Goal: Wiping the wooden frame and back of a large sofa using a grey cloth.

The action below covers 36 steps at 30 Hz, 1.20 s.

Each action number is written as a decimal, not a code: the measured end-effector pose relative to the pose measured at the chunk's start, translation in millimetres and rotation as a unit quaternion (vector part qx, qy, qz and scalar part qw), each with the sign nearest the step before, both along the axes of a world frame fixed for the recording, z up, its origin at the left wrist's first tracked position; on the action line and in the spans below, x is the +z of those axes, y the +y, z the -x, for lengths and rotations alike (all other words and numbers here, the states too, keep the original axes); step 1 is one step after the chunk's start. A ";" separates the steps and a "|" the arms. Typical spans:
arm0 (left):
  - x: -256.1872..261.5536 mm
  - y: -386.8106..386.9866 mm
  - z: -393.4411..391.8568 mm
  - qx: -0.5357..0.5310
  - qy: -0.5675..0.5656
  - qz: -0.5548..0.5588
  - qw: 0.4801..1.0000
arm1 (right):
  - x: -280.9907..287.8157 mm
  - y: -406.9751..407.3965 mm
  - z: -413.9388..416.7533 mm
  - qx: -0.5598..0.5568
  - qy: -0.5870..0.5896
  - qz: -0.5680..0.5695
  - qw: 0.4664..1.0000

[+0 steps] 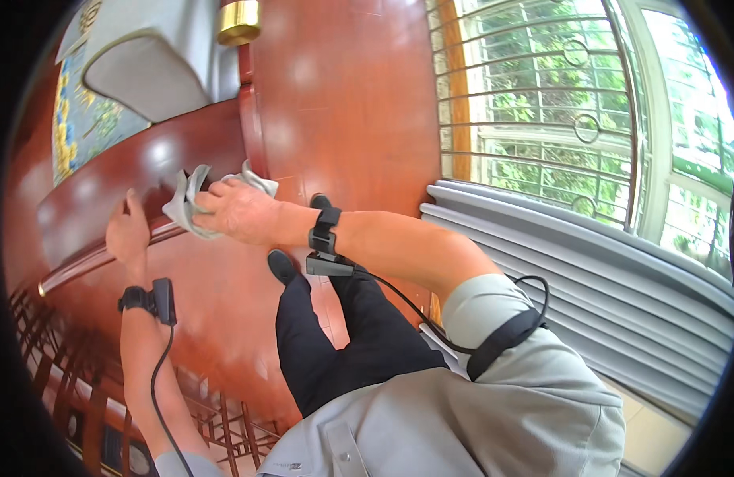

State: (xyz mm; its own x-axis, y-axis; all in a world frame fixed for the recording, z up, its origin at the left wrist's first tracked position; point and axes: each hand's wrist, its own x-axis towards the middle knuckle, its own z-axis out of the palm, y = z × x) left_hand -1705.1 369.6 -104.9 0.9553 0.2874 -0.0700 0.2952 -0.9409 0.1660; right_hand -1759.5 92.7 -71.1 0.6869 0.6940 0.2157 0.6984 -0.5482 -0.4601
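Observation:
My right hand (239,208) grips a crumpled light grey cloth (191,200) with folds sticking out past the fingers. Hand and cloth are at the front edge of a polished dark red wooden top (164,152), near its right end. To the left, my left hand (128,229) is at the same edge, thumb raised and apart from the fingers, with nothing seen in it. Whether it presses on the wood, I cannot tell. Each wrist wears a black strap with a small cabled device.
A grey object with a dark-rimmed panel (146,74) and a flower-patterned covering (92,134) are on the wooden top. A brass-coloured cylinder (240,24) is beyond. On the right are a barred window (546,107) and a ridged grey radiator-like panel (582,280). Dark wooden latticework (230,429) lies lower left.

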 end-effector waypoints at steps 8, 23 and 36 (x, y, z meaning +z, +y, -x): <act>-5.1 -13.4 -3.9 0.030 0.012 0.002 0.999 | -7.7 20.7 -7.4 -0.029 0.015 -0.024 0.999; 9.0 -21.3 1.4 0.010 -0.061 -0.023 0.998 | 4.3 12.6 8.4 -0.008 0.010 -0.040 0.999; 14.0 -27.9 2.0 0.022 -0.103 0.031 0.994 | 13.0 -102.4 -16.1 0.038 0.010 -0.012 0.999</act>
